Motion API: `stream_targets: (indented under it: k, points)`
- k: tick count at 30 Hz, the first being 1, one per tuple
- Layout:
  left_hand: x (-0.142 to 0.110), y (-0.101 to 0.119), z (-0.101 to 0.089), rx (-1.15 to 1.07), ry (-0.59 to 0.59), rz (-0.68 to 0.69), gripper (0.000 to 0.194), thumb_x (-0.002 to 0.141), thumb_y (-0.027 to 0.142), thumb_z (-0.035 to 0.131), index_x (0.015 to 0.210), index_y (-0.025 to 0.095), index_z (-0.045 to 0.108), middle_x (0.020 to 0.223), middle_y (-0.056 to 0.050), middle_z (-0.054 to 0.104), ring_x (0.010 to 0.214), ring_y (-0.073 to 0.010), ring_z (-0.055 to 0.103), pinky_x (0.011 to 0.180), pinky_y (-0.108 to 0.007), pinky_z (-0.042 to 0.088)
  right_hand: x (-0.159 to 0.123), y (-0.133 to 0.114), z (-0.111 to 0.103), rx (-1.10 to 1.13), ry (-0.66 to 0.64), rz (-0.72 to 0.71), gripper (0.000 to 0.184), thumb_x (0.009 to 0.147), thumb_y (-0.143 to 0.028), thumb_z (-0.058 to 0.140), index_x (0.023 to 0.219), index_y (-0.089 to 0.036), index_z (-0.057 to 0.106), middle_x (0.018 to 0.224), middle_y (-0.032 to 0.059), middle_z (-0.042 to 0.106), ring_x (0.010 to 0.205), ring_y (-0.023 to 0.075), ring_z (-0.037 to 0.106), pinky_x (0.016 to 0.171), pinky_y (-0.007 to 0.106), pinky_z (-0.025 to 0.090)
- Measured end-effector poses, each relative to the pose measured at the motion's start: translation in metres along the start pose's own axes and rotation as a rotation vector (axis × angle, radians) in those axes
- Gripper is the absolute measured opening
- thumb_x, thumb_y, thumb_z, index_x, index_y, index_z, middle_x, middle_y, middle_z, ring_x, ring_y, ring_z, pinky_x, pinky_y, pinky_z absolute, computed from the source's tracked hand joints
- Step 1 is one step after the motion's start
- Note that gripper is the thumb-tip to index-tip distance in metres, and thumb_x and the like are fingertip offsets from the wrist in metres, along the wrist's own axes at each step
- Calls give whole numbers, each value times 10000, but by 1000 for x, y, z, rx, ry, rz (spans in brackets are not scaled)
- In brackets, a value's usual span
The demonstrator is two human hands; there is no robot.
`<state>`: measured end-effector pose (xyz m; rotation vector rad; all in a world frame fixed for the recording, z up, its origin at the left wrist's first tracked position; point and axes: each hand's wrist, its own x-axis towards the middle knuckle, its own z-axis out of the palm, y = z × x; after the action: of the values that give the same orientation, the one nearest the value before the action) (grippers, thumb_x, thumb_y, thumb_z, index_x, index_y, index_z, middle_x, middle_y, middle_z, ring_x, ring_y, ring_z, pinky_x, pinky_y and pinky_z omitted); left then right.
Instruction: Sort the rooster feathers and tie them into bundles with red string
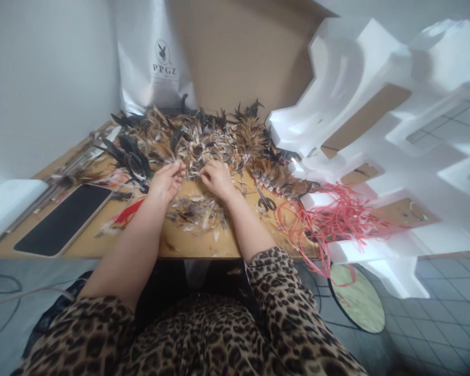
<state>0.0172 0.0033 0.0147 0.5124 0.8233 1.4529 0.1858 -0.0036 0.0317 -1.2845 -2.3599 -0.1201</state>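
Note:
A wide heap of brown, black and whitish feathers (207, 136) covers the back of the wooden table. At its front edge my left hand (168, 177) is closed, thumb and fingertips pinched at the base of brown feathers that fan up behind them. My right hand (217, 178) is a short way to the right, palm down with curled fingers at the heap; what its fingertips hold is hidden. Smaller loose feathers (199, 214) lie on the table between my forearms. Dark-handled scissors (265, 201) rest right of my right hand.
A phone (65, 219) and a white box (13, 206) lie at left. Red ribbon strands (337, 216) tangle over white foam packing (426, 156) at right. A silver bag (152, 62) stands behind the feathers. Below the table's right edge is a round-topped stool (358, 297).

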Motion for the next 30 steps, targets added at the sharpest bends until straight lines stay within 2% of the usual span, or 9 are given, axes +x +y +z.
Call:
stream_targets:
  k: [3,8,11,14,17,19,24,27,30]
  points:
    - [-1,-2,-1,98,-47,-19,50,730,133,648,753,93,627,710,-46,661,512,-55,581,407,-118,395,0,5,-3,-12,58,-23,204,876,-258,413,914,-174,595,988,88,576,997,211,452,863,340,240]
    - [-5,-8,0,284,-153,-94,69,706,149,671,721,86,647,757,-88,685,621,-108,645,499,-153,474,0,6,0,-54,24,-65,226,889,-269,398,890,-168,600,980,101,577,985,215,451,868,349,236]
    - [-7,-12,1,365,-144,-104,67,703,132,669,689,69,651,690,-97,677,601,-102,636,542,-160,489,0,4,2,-29,25,-76,217,884,-275,413,880,-182,608,968,90,584,982,210,459,884,356,245]
    - [-4,-15,1,321,-121,-81,73,692,123,681,666,65,645,672,-99,673,598,-88,626,592,-164,496,-1,3,5,85,145,-11,187,856,-230,445,922,-190,616,1024,80,579,1018,196,466,907,343,270]
    - [1,-16,-1,218,-121,-13,77,677,129,698,678,71,649,704,-93,681,610,-74,622,611,-156,492,1,2,8,285,362,169,187,829,-223,463,922,-168,615,1013,82,578,1003,178,491,885,311,329]
    - [3,-16,-3,165,-129,34,96,665,150,714,691,78,655,719,-84,684,619,-72,623,600,-149,487,3,-1,10,492,419,299,196,821,-294,480,839,-153,615,878,64,596,867,156,527,797,278,383]
    - [3,-18,-1,140,-137,106,151,630,206,746,657,102,641,724,-69,688,632,-78,625,595,-159,483,8,-13,15,1066,205,574,362,726,-494,562,619,-149,576,520,-37,483,509,72,402,525,212,331]
    - [-1,-19,4,212,-145,95,173,627,236,745,677,104,647,708,-62,686,622,-80,622,600,-170,482,10,-17,21,1312,146,699,369,653,-509,622,620,-145,580,510,-48,496,470,48,376,484,196,296]
    - [-5,-20,8,270,-158,70,191,624,252,747,666,100,639,686,-57,681,596,-77,615,604,-177,483,11,-16,28,1478,162,768,337,586,-463,685,638,-146,583,519,-49,522,453,36,376,459,183,272]
